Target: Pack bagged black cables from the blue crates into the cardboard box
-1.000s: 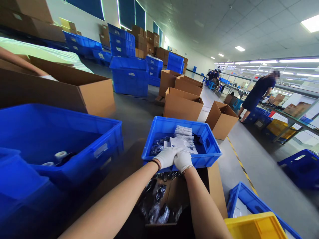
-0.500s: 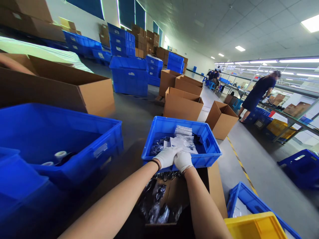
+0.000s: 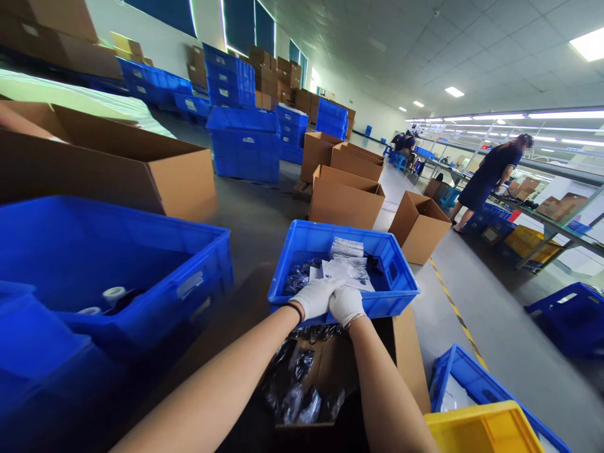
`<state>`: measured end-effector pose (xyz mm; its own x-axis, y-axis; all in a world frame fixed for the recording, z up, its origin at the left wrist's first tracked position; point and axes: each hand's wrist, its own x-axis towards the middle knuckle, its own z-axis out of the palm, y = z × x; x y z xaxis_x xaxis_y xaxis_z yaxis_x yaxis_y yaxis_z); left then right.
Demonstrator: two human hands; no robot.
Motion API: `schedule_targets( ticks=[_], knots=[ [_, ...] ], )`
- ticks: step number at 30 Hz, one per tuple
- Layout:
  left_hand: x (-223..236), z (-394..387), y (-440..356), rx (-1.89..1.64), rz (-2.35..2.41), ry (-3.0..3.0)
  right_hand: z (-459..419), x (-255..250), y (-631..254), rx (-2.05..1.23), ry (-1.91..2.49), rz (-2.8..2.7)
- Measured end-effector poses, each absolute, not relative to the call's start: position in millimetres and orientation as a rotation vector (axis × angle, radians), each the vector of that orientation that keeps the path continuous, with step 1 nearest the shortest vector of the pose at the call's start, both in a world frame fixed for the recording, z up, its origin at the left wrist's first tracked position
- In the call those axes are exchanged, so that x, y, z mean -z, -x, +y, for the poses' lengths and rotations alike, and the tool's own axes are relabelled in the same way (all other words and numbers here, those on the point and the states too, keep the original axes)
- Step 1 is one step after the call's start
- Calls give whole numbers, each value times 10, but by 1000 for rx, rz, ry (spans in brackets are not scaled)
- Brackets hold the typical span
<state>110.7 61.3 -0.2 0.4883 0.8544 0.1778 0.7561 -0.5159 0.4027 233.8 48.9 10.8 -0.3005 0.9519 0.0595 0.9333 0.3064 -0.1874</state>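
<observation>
Both my hands wear white gloves and meet at the near rim of a blue crate (image 3: 401, 277). My left hand (image 3: 315, 297) and my right hand (image 3: 346, 304) are closed together on a clear plastic bag (image 3: 342, 272) at that rim. Inside the crate lie more clear bags (image 3: 348, 248) in a stack and dark bagged parts (image 3: 297, 279). Under my forearms an open cardboard box (image 3: 409, 358) holds several shiny bags with black parts (image 3: 302, 390).
A large blue bin (image 3: 141, 264) with white tape rolls (image 3: 114, 293) stands at the left, a big cardboard box (image 3: 155, 170) behind it. Open cartons (image 3: 346, 201) stand ahead. A yellow bin (image 3: 481, 431) and blue crates sit at the right. A person (image 3: 488, 179) works at a far bench.
My hands have stayed where they were. At the far left, another person's arm over the big cardboard box has drawn back out of sight.
</observation>
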Motion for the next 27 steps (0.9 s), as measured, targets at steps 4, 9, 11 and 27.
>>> schedule_targets(
  ticks=[4,9,11,27],
  knots=[
    [-5,612,-1109,-521,1368,-2465,487,-107,-2340,-182,1753,-2401],
    [-59,585,-1125,-524,1359,-2463,498,-100,-2343,-189,1750,-2418],
    [-82,574,-1129,-520,1357,-2462,504,-98,-2342,-184,1748,-2424],
    [-112,586,-1122,-485,1379,-2433,487,-167,-2327,-161,1753,-2447]
  ],
)
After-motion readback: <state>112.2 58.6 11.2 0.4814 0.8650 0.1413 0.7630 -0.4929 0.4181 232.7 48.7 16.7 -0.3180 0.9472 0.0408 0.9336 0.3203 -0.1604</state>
